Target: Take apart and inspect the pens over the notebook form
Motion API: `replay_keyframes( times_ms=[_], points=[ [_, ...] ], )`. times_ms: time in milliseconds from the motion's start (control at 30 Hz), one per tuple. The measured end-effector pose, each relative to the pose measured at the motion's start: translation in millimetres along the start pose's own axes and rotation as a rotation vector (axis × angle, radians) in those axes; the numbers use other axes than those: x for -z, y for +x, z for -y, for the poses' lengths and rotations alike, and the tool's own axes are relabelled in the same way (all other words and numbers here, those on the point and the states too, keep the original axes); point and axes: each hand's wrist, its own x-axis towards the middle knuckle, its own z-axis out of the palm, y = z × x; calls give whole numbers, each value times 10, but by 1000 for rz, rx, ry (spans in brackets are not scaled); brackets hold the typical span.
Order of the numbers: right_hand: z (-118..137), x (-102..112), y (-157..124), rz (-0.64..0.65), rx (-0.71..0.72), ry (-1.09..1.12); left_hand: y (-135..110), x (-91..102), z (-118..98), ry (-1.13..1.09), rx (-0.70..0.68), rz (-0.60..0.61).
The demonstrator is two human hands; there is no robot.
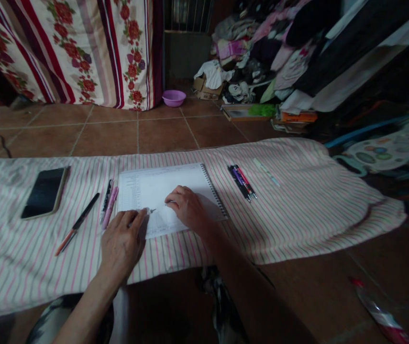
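A spiral notebook (161,179) lies on the striped cloth, its page bearing faint writing along the left side and the top. My left hand (122,239) rests on its lower left edge, thumb and finger closed at a small pale piece with a dark tip (151,210), too small to name. Over the middle of the page, my right hand (188,205) is closed in a pinch; a thin sliver shows at its fingertips, but its kind is unclear. Left of the notebook lie a pink pen (110,208) and a black patterned pen (106,200).
A phone (44,192) and an orange-and-black pen (77,224) lie at the left. Several pens (242,182) and a pale green pen (267,172) lie at the right. Beyond are a purple basin (174,98) and heaped clothes. A bottle (380,310) lies on the floor.
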Motion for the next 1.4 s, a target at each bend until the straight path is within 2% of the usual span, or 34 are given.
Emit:
replay_keyframes(
  times_ms=[333,633,767,1400],
  points=[
    [34,32,6,-6,-2,0,-11,15,-8,-14,10,11],
    [46,36,27,-84,38,199,13,53,-14,-18,20,-6],
    [74,46,33,-81,55,247,12,77,-5,-19,27,-38],
    [163,21,47,-58,83,287,-5,79,6,-31,8,-45]
  ],
)
